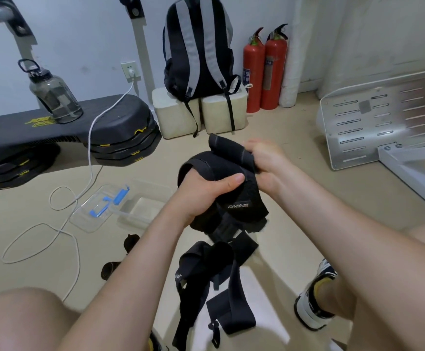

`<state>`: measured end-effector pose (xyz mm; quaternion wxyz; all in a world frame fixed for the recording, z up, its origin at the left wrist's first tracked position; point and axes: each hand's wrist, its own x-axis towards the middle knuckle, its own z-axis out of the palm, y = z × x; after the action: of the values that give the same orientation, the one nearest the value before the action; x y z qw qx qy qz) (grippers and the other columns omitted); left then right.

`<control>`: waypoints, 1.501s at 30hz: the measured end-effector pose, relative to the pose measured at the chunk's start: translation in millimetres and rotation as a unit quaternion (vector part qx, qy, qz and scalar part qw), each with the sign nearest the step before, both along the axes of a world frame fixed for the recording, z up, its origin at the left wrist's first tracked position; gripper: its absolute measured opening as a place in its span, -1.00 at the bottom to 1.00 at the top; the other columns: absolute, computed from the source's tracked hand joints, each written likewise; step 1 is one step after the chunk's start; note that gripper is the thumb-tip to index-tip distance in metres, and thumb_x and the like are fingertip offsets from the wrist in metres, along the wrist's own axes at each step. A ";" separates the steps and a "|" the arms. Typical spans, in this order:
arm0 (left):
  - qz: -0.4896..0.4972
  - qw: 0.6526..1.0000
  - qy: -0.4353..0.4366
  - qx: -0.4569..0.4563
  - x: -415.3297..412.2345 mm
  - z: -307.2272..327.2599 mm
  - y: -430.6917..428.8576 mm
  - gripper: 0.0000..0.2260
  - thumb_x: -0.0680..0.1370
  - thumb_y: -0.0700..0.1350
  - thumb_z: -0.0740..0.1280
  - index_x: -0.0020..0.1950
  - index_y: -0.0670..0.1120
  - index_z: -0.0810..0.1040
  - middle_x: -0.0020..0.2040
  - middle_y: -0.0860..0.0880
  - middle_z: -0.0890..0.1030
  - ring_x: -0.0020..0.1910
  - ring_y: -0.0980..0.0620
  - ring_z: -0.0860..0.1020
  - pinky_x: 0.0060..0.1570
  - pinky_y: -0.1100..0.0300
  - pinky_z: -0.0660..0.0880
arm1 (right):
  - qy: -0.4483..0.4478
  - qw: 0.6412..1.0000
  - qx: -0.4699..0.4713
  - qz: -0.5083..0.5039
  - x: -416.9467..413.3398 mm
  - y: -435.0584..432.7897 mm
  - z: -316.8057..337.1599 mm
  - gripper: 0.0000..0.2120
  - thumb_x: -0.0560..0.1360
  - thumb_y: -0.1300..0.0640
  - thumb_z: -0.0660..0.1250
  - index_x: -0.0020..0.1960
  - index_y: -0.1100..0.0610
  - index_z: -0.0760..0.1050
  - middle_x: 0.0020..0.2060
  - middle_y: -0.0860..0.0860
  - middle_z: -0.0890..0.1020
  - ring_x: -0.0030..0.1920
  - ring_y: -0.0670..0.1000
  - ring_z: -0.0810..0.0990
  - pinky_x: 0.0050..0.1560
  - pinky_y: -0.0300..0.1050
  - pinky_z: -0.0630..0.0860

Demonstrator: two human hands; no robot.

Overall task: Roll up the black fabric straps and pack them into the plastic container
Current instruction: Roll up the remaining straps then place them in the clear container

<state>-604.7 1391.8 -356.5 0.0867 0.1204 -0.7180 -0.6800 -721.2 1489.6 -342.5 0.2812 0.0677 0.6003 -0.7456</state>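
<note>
I hold a wide black fabric strap (242, 196) up in front of me with both hands. My left hand (204, 191) grips its bundled middle, thumb pressed across the top. My right hand (264, 163) grips the upper end, which is folded over. More black straps (206, 279) with buckles hang below and lie in a loose pile between my knees. The clear plastic container (140, 211) stands on the floor to the left, open. Its lid (97, 206) with blue clips lies beside it. Two small dark rolls (130, 243) lie on the floor near the container.
A white cable (89, 153) loops across the floor to a wall socket. A black bench with a water jug (51, 95) stands at left. A backpack (198, 49) on foam blocks and two red fire extinguishers (264, 69) line the wall. A metal plate (378, 122) sits at right.
</note>
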 end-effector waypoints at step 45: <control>0.211 0.964 0.080 0.138 13.7 39.9 -31.8 -0.84 0.62 -0.17 0.30 0.14 -0.17 0.62 -0.07 -0.09 0.71 -0.16 0.02 0.65 -0.15 0.16 0.61 | 0.001 0.919 -0.183 0.350 -15.9 22.4 32.3 -0.25 0.40 -0.44 0.15 0.30 0.10 0.52 0.19 0.04 0.64 0.17 0.05 0.61 0.05 -0.03 0.53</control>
<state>-591.0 1360.0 -316.6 0.2681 0.2249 -0.5661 -0.7464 -737.0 1512.0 -310.2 0.5312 -0.1999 0.4392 -0.6964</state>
